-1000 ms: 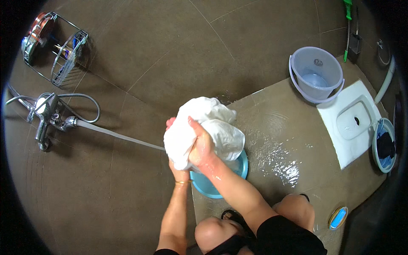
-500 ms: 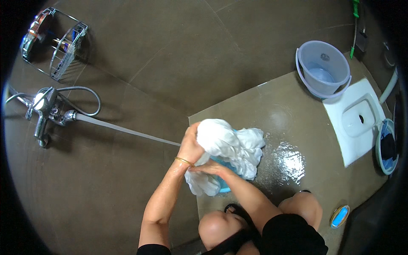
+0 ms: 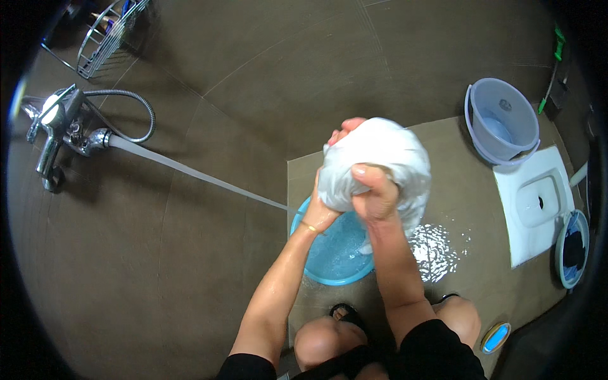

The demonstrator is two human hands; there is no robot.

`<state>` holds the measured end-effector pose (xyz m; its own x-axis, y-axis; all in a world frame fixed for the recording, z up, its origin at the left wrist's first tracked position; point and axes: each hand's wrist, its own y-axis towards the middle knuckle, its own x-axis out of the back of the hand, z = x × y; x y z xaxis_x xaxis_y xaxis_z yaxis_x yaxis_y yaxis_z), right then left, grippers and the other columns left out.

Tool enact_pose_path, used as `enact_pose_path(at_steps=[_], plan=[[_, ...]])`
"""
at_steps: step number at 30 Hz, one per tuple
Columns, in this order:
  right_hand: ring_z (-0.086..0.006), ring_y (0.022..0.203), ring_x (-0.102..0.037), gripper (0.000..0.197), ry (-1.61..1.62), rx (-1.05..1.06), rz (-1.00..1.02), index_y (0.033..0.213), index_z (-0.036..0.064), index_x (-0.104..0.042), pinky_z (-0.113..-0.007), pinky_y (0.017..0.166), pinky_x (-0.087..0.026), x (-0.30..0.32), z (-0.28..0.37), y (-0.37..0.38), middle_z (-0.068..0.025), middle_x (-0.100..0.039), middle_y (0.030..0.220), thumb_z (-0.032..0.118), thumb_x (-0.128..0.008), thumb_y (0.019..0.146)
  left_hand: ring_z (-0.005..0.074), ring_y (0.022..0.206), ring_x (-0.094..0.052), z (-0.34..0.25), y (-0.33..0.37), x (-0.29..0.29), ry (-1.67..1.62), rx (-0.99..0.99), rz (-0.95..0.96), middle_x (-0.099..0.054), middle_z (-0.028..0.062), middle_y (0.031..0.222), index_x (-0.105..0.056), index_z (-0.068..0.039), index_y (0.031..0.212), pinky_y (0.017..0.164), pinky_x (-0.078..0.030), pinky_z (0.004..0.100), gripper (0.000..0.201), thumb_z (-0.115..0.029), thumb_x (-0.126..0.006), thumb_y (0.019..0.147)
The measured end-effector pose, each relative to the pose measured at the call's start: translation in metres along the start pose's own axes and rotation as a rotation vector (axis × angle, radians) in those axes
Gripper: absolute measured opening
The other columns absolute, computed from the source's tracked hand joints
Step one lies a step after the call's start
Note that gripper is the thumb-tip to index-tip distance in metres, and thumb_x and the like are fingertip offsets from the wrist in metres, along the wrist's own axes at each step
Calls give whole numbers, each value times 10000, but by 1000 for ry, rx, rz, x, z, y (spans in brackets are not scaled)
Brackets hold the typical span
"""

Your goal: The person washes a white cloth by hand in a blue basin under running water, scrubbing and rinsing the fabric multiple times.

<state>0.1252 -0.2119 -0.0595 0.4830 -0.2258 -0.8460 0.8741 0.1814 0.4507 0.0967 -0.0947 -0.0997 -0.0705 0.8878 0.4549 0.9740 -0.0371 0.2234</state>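
Observation:
A bunched white cloth (image 3: 380, 149) is held up between my two hands, above and beyond a blue basin (image 3: 339, 275) on the floor. My left hand (image 3: 326, 206) grips its left side, with fingertips showing past the cloth's far edge. On the near side, my right hand (image 3: 378, 196) presses into the folds, thumb on top. Part of the cloth hangs down at the right toward the basin's rim. Water lies in the basin, and a stream of water (image 3: 202, 177) from the wall tap (image 3: 98, 140) runs into it.
A pale bucket (image 3: 506, 120) stands at the far right beside a white squat toilet (image 3: 532, 206). Close by is a tub of dark clothes (image 3: 573, 247). A blue brush or soap in a dish (image 3: 496, 337) lies near right. A wire rack (image 3: 104, 38) hangs upper left.
Both hands have lifted the cloth up and away from the basin and gathered it into a bundle. The basin and its water now show. The whole view has shifted somewhat.

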Motion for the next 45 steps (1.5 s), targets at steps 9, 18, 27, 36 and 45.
enact_pose_path(at_steps=[9,18,27,36,45], plan=[[-198,944,-560,615,161,-116,59,1270,-23,-377,-346,893,-435,19,-25,-3,-109,-565,955,162,-650,751,133,956,-530,33,-57,23,60,67,-278,-571,46,1020,-515,-20,1064,834,-430,271,344,-9,-647,747],[-244,1146,-464,628,-455,-867,-545,1251,-11,-450,-323,982,-337,180,-216,-142,-143,-505,1233,290,-695,757,371,1205,-399,168,-176,87,652,367,-140,-410,227,1292,-414,-35,1256,1000,-337,406,643,-57,-640,655],[-309,1198,-407,557,-1324,-725,-554,1244,30,-485,-387,988,-308,299,-281,-236,-143,-473,1290,405,-571,840,457,1344,-5,231,-141,-37,1173,681,549,-24,246,1472,-72,-103,1442,1035,-78,614,1133,-585,-685,620],[-306,1204,-395,517,-1445,-841,-559,1240,29,-480,-390,1009,-283,321,-266,-250,-154,-456,1298,366,-551,854,354,1238,-351,307,-141,-48,958,574,842,-425,173,1297,-445,-57,1264,1019,-296,436,586,-295,-637,764],[-303,1210,-382,478,-1438,-609,-579,1236,27,-474,-393,1029,-259,278,-255,-227,-165,-440,1306,327,-531,868,345,1174,-420,306,-110,28,945,497,418,-455,184,1274,-439,-99,1278,997,-316,462,669,-481,-607,755]])
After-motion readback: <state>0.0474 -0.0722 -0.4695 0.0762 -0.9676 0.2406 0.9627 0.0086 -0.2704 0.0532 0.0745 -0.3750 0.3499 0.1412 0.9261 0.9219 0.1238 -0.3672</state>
